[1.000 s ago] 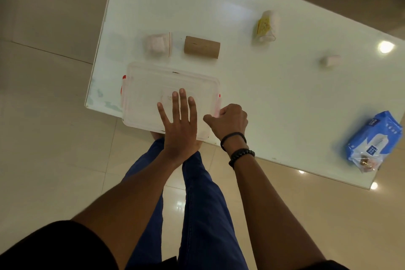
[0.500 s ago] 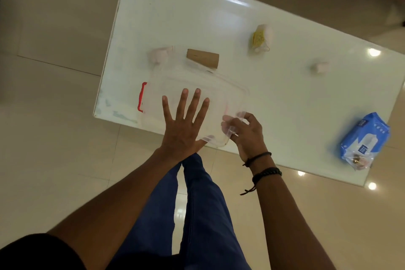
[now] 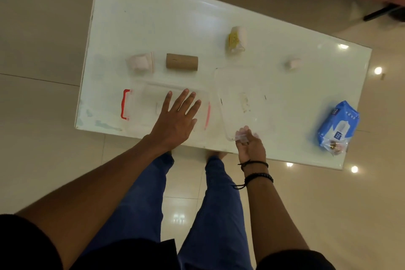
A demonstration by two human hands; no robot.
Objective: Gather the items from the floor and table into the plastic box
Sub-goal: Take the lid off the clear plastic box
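- Clear plastic box (image 3: 140, 105), with red latches at its left and right ends, is seen at the near left edge of the white desk (image 3: 153, 17).
- Spread flat over the box is the left hand (image 3: 175, 120), fingers extended, its grip released; whether the palm touches the box cannot be told.
- A transparent lid (image 3: 238, 101) lies just right of the box, its near edge pinched in the grip of the right hand (image 3: 249, 147).
- Farther back, a pinkish bundle (image 3: 140, 64) and a cardboard tube (image 3: 182, 62) are placed side by side.
- A yellow-and-white packet (image 3: 236, 39) and a small pale lump (image 3: 292, 64) are seen farther right.
- A blue wipes pack (image 3: 338, 125) rests at the right end.
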